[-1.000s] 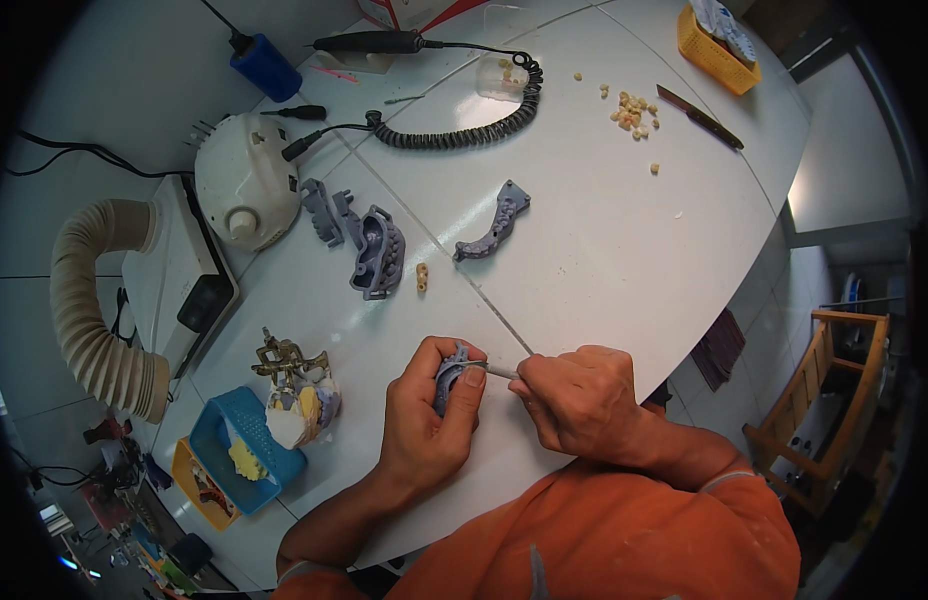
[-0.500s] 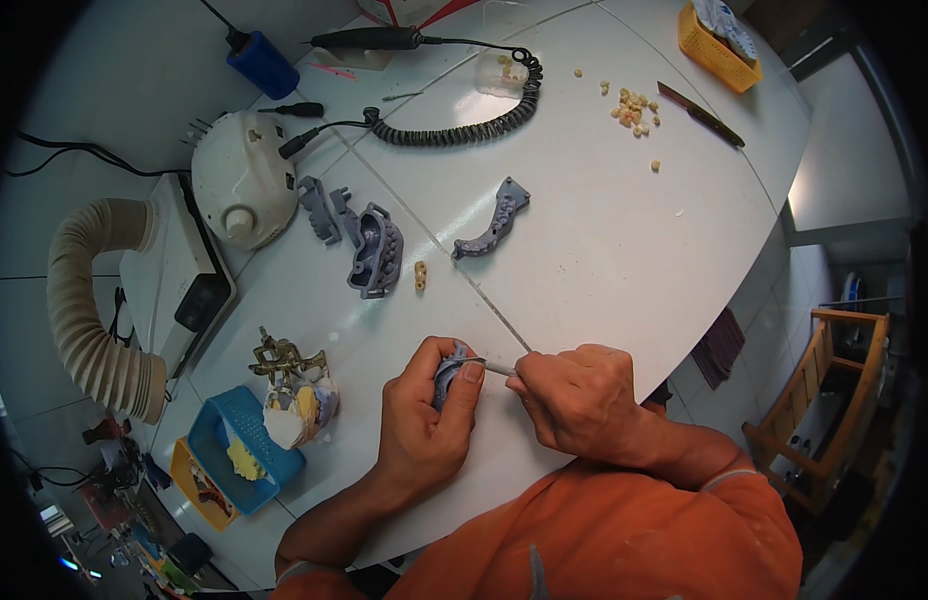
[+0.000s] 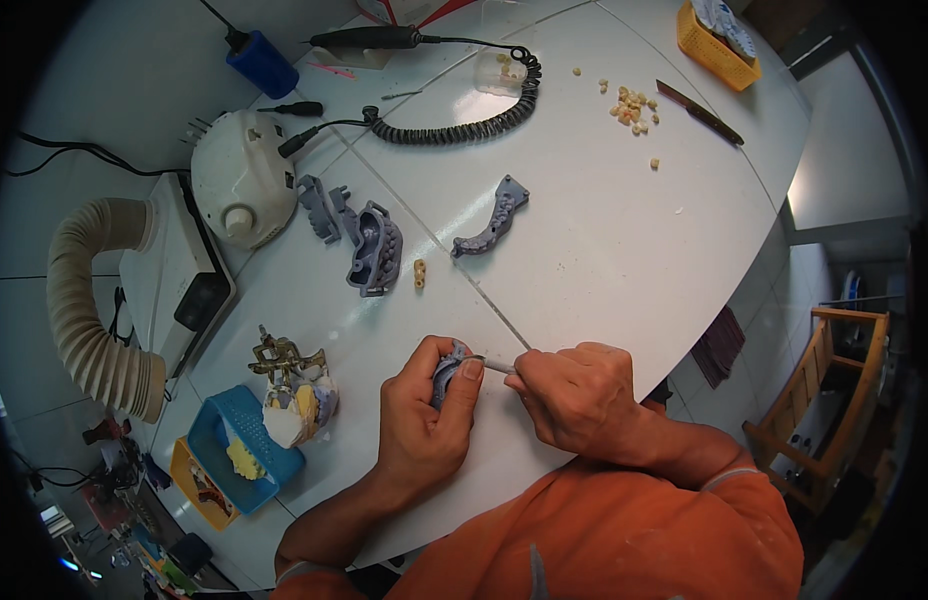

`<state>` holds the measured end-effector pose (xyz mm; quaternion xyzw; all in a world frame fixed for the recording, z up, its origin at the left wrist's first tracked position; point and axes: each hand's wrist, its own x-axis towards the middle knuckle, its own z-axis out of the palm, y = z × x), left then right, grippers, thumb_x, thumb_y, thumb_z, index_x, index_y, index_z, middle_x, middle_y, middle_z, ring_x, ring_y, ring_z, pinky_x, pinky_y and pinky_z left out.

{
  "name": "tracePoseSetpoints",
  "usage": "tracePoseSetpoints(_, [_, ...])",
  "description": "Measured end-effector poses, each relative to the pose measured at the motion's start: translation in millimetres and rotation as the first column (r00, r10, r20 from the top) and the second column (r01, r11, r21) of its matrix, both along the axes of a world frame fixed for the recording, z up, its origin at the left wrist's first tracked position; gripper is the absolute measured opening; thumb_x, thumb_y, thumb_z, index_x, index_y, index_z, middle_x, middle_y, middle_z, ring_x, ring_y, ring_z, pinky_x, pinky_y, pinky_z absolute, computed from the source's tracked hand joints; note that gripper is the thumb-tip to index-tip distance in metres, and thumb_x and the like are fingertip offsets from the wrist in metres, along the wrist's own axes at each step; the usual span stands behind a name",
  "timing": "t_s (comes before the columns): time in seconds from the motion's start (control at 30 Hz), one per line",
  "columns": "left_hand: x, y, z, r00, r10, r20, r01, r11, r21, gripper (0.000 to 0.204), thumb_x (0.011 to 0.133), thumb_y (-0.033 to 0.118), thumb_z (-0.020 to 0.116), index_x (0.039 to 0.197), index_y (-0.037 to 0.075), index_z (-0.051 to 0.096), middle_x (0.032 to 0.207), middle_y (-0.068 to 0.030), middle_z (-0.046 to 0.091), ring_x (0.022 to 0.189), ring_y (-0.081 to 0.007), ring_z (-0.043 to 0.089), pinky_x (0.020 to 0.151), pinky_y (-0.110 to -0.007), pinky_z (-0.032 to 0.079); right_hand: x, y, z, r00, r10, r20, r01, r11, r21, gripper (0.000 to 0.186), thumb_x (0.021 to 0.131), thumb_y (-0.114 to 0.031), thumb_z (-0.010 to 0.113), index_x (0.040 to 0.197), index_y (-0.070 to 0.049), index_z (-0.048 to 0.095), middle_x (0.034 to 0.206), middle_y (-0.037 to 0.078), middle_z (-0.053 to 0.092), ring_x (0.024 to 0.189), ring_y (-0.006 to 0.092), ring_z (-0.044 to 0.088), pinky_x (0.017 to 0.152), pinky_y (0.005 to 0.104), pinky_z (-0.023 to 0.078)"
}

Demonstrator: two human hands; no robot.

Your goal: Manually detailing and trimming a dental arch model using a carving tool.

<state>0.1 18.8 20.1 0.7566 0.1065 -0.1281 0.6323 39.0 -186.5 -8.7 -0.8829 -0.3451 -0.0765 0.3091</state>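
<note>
A small grey-blue dental model piece [image 3: 445, 376] is gripped between the thumb and fingers of my left hand [image 3: 424, 430]. My right hand [image 3: 582, 402] is closed around a slim hand tool with a pale handle [image 3: 500, 367] and a thin metal tip. That tip meets the model beside my left thumb; its exact shape is too small to tell. Farther up the table lie a curved grey-blue model section [image 3: 496, 222], a larger toothed dental model [image 3: 376, 250] and another grey-blue piece [image 3: 324, 208]. A small tan dental bridge [image 3: 420, 274] rests near the larger model.
Left: a white control box [image 3: 246, 180], a ribbed hose [image 3: 79, 290], a brass articulator with plaster [image 3: 296, 395] and a blue basket [image 3: 246, 440]. Far side: a coiled cord [image 3: 464, 132], a handpiece [image 3: 369, 38], tooth-like pieces [image 3: 632, 108], a knife [image 3: 702, 115] and a yellow basket [image 3: 714, 55].
</note>
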Motion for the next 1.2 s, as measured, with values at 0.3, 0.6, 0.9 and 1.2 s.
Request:
tracePoseSetpoints(0.3, [1.1,-0.8,0.3,1.0,0.02,-0.001,-0.019,0.999,0.028,0.017,0.115,0.018,0.063,0.108,0.002,0.063,0.072,0.0066,0.052,0.065,-0.0005,0.041,0.057,-0.023,0.032,-0.3,-0.2,1.1,1.0,0.002,0.004,-0.001,1.0,-0.009,0.03,0.101,-0.02,0.078,0.082,-0.012,0.056,0.058,0.001,0.047,0.044,0.0184,0.05,0.046,0.0346,0.037])
tracePoseSetpoints(0.6, [0.2,-0.3,0.7,1.0,0.011,0.003,-0.011,1.0,0.018,0.016,0.115,0.018,0.062,0.11,0.004,0.063,0.077,0.0094,0.051,0.068,0.0013,0.039,0.059,-0.021,0.029,-0.5,0.0,1.6,1.0,0.003,0.002,-0.003,1.0,-0.019,0.032,0.102,-0.021,0.077,0.082,-0.012,0.054,0.058,0.001,0.047,0.045,0.0183,0.051,0.046,0.0346,0.037])
tracePoseSetpoints(0.9, [-0.6,0.4,-1.3,1.0,0.015,-0.01,-0.015,1.0,-0.007,0.016,0.116,0.02,0.062,0.112,0.004,0.063,0.075,0.0082,0.053,0.064,0.0009,0.042,0.056,-0.022,0.032,-0.8,1.0,0.8,1.0,-0.001,0.014,0.001,1.0,-0.013,0.032,0.103,-0.022,0.077,0.082,-0.012,0.054,0.058,0.001,0.046,0.045,0.0182,0.051,0.046,0.0347,0.037])
tracePoseSetpoints(1.2, [1.4,2.6,0.1,0.995,0.008,-0.1,-0.026,0.983,-0.179,0.017,0.115,0.017,0.061,0.12,0.001,0.063,0.072,0.0053,0.056,0.062,-0.0021,0.048,0.056,-0.024,0.036,-0.3,-0.5,-0.9,1.0,0.007,-0.003,-0.007,1.0,0.018,0.033,0.101,-0.022,0.078,0.081,-0.012,0.054,0.058,0.002,0.048,0.045,0.0196,0.051,0.046,0.0353,0.037])
